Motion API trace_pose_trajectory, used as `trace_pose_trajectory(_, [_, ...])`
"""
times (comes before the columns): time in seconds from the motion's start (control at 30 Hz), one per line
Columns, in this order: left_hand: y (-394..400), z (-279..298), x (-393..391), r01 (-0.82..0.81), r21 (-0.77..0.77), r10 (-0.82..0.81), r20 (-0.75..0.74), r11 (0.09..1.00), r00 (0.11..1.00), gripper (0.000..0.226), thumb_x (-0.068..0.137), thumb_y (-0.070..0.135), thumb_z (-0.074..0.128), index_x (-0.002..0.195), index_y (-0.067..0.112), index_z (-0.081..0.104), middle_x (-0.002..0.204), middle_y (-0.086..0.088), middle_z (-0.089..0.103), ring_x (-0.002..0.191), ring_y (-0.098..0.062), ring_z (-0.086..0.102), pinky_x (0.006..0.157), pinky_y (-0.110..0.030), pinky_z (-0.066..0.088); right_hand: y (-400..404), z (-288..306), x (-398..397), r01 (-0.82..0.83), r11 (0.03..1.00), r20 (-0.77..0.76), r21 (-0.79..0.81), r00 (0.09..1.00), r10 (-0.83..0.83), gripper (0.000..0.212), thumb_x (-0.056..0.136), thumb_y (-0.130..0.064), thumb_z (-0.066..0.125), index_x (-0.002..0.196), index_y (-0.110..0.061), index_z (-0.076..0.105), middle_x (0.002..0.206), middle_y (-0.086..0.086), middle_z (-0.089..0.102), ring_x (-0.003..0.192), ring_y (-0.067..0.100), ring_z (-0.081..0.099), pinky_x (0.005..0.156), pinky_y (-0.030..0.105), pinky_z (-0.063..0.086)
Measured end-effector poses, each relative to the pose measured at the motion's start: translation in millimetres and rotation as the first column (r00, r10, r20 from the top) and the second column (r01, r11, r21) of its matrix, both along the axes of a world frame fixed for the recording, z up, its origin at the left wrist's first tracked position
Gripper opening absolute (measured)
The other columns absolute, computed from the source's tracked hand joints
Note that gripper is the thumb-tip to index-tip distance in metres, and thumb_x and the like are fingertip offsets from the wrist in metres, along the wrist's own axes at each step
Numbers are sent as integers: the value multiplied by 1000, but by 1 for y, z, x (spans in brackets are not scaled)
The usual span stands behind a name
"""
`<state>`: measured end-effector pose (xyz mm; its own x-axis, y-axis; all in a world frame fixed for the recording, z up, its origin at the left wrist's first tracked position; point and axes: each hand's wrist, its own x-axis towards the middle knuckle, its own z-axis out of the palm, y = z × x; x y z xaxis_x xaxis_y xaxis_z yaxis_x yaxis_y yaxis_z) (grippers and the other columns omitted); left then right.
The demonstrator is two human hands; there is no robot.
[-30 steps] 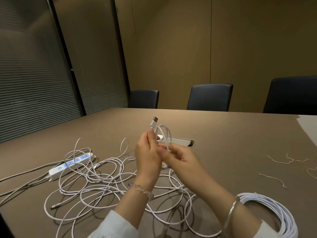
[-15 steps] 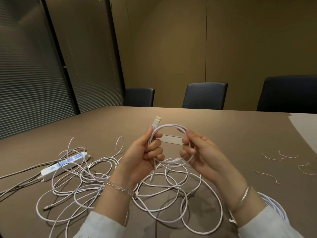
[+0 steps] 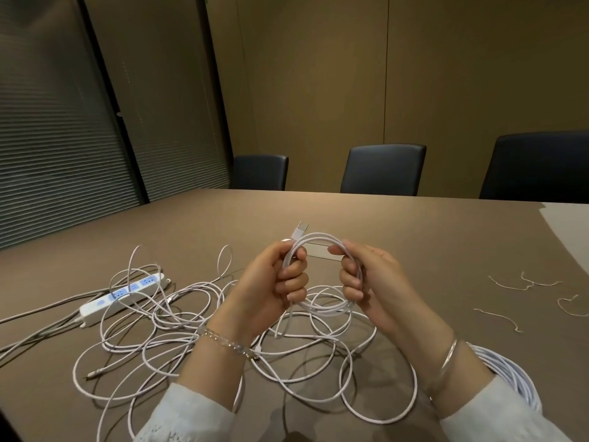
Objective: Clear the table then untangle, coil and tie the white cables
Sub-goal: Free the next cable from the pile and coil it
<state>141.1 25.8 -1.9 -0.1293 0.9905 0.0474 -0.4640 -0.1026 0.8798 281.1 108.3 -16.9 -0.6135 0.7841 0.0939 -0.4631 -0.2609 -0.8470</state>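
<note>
Brown surface (image 3: 414, 237), tangled thin white cables (image 3: 191, 333) below hands. Left hand (image 3: 271, 282) and right hand (image 3: 369, 282) both gripping small white cable coil (image 3: 318, 244), raised between them.

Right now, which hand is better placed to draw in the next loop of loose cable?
Probably the right hand. The left hand grips the coil beside its USB plug, anchoring it; the right only steadies the far side and could let go.
</note>
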Motion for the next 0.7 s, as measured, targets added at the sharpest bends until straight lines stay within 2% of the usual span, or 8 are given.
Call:
trace_pose_trajectory(0.17, [-3, -3, -4, 22, -5, -22, -119, 1000, 993, 33, 90, 39, 51, 72, 13, 57, 50, 7, 22, 37, -5, 22, 44, -23, 41, 2, -3, -3, 79, 996, 4, 50, 997, -79, 21, 97, -11, 52, 85, 1, 66, 53, -1, 37, 37, 5, 24, 31, 14, 20])
trace_pose_trajectory(0.27, [-6, 1, -8, 37, 17, -34, -138, 999, 990, 31, 93, 35, 50, 70, 15, 54, 53, 7, 23, 39, -5, 22, 42, -21, 39, 3, -3, -4, 55, 997, -47, 53, 998, -52, 28, 97, -18, 53, 100, 8, 64, 58, 2, 49, 43, 6, 36, 36, 16, 31])
trace_pose_trajectory(0.37, [-6, 11, -12, -7, 67, 10, -50, 998, 999, 33, 94, 33, 48, 67, 16, 49, 52, 8, 23, 39, -3, 20, 36, -16, 26, 3, -8, -6, -36, 998, -162, -50, 986, 28, 45, 102, -30, 40, 106, 6, 67, 80, 12, 68, 67, 17, 64, 59, 26, 57])
trace_pose_trajectory(0.43, [-6, 18, -16, -44, 97, 44, 5, 994, 999, 35, 97, 34, 44, 67, 16, 47, 51, 8, 23, 38, -2, 19, 35, -15, 23, 1, -16, -11, -78, 991, -207, -109, 977, 54, 40, 101, -21, 36, 112, 3, 66, 97, 21, 70, 87, 26, 69, 80, 35, 60])
trace_pose_trajectory(0.53, [-11, 27, -20, -34, 125, 26, 71, 992, 997, 38, 97, 34, 43, 64, 15, 49, 49, 8, 25, 42, -4, 11, 34, -14, 23, -9, -37, -26, 16, 980, 110, 198, 993, -38, 37, 90, 7, 41, 115, -7, 64, 109, 15, 69, 84, 9, 67, 80, 20, 54])
trace_pose_trajectory(0.6, [-17, 31, -22, -14, 131, 4, 77, 991, 997, 38, 95, 34, 44, 63, 15, 51, 49, 8, 25, 44, -5, 10, 33, -14, 23, -9, -54, -33, -9, 738, 410, 675, 836, -364, 45, 85, 7, 50, 123, -16, 60, 121, 7, 62, 87, 3, 61, 81, 13, 46])
trace_pose_trajectory(0.63, [-21, 32, -23, -9, 128, -1, 73, 992, 997, 38, 95, 34, 44, 63, 15, 51, 50, 8, 25, 44, -5, 10, 33, -14, 23, -3, -61, -34, -103, 560, 456, 822, 709, -538, 48, 85, -1, 55, 130, -17, 56, 129, 4, 55, 105, 8, 56, 93, 15, 40])
trace_pose_trajectory(0.7, [-26, 32, -25, -12, 117, 5, 61, 993, 998, 36, 94, 34, 45, 64, 16, 49, 52, 8, 20, 43, -5, 10, 32, -14, 23, 10, -71, -33, -248, 419, 486, 874, 501, -716, 47, 90, -17, 58, 136, -19, 50, 135, 2, 51, 127, 20, 43, 106, 25, 31])
